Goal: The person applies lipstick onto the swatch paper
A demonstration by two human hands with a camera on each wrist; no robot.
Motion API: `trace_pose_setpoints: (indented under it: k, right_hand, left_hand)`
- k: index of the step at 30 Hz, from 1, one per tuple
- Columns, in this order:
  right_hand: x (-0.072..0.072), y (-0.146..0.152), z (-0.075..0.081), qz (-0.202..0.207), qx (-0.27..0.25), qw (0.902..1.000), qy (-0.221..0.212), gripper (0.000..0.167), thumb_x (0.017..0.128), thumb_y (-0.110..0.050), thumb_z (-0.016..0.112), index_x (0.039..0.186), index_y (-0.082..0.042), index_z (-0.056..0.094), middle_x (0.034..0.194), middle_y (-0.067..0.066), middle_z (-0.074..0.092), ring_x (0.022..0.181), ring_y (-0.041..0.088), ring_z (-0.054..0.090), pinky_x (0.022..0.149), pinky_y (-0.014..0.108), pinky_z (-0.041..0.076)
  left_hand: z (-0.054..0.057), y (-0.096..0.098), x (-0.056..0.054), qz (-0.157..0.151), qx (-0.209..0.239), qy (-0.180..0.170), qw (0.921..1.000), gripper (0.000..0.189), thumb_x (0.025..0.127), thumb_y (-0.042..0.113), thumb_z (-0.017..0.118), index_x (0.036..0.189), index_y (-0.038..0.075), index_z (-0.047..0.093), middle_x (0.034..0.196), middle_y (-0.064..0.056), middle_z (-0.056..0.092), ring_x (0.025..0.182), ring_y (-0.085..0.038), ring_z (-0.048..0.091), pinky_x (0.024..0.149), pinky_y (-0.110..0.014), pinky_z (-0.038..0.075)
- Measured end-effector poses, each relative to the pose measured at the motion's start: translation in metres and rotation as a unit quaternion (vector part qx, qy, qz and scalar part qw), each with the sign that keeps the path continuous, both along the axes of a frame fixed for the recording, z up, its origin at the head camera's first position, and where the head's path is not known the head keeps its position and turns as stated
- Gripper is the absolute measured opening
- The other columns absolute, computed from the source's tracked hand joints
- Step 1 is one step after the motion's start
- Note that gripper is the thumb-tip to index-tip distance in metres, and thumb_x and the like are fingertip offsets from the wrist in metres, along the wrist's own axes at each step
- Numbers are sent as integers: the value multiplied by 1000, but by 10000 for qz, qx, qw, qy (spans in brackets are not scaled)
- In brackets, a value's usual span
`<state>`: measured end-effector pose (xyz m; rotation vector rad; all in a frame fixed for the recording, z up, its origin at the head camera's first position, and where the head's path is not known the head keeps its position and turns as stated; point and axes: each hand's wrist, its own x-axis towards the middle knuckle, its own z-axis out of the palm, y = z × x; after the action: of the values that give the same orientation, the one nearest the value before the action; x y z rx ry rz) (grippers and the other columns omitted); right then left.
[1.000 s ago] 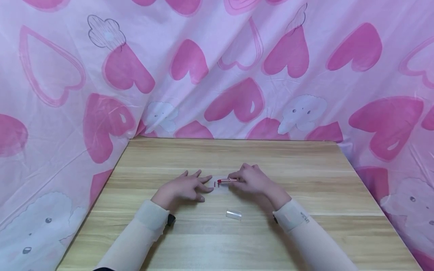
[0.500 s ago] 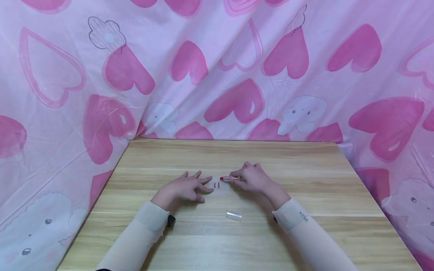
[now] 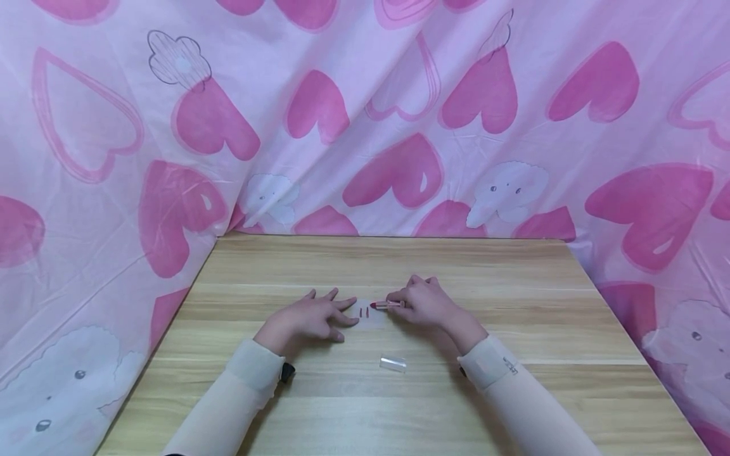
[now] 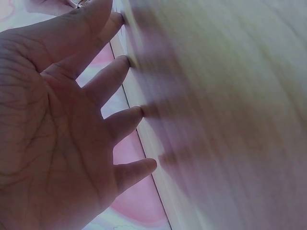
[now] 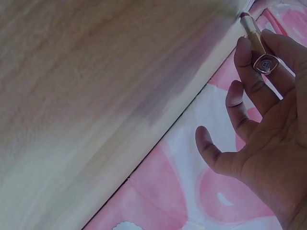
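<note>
A lipstick (image 3: 389, 304) with a red tip and a metallic case is pinched between the thumb and fingers of my right hand (image 3: 429, 303). Its red tip points left, over a small whitish sheet (image 3: 372, 322) on the table. Two short red strokes (image 3: 364, 312) stand side by side on that sheet. My left hand (image 3: 308, 320) lies with fingers spread, its fingertips touching the sheet's left edge. In the right wrist view the square base of the lipstick (image 5: 266, 63) faces the camera. The left wrist view has the left palm (image 4: 62, 129) with nothing in it.
A clear cap (image 3: 393, 363) lies on the wooden table (image 3: 342, 411), nearer than the sheet and between the forearms. Behind the table and along both sides hangs a pink curtain (image 3: 393, 171) with hearts. A dark band piece (image 3: 288, 372) shows at the left wrist.
The lipstick tip has left the second red stroke, which now shows whole. My right hand has shifted slightly right, rising and then coming down a little. My left hand has stayed put.
</note>
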<state>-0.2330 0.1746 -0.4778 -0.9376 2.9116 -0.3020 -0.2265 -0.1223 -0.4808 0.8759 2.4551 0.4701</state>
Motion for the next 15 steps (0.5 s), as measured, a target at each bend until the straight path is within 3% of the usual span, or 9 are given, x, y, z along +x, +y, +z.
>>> trace_pose_setpoints:
  k: [15]
  right_hand:
    - [5, 0, 4, 102, -32, 9998, -163, 28, 95, -44, 67, 117, -29, 77, 73, -20, 58, 85, 13, 46, 75, 40, 35]
  left_hand:
    - [1, 0, 1, -36, 29, 46, 10000, 44, 92, 36, 71, 135, 39, 63, 163, 13, 26, 154, -32, 7, 117, -65, -2]
